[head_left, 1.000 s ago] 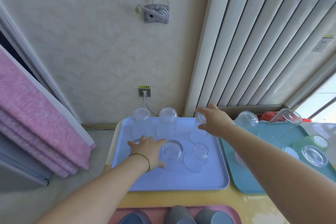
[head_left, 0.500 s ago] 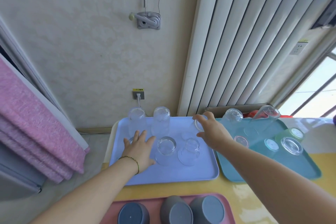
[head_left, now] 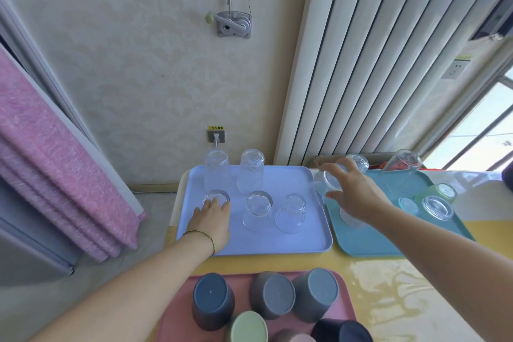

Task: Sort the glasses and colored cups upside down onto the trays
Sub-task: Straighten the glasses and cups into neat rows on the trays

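Pink plastic tray (head_left: 344, 294), nearest, is carrying grey round cups (head_left: 272, 294) standing mouth down. Beyond it, on the lavender rectangular tray (head_left: 277, 241), the left hand (head_left: 212, 219) is lying with fingers nearly straight, fingertips touching a short clear inverted glass (head_left: 216, 196) and gripping nothing. Further right, the right hand (head_left: 358, 197) is pinching a clear drinking glass (head_left: 326, 184) between thumb and curled fingers, holding it in the air over the seam between the lavender tray and the teal tray (head_left: 369, 241). That glass is lying tilted, its long axis running roughly left to right; I cannot tell which end is the mouth. Placing seems to be the step in hand: the next move is calling for turning it mouth down and setting it on bare tray.
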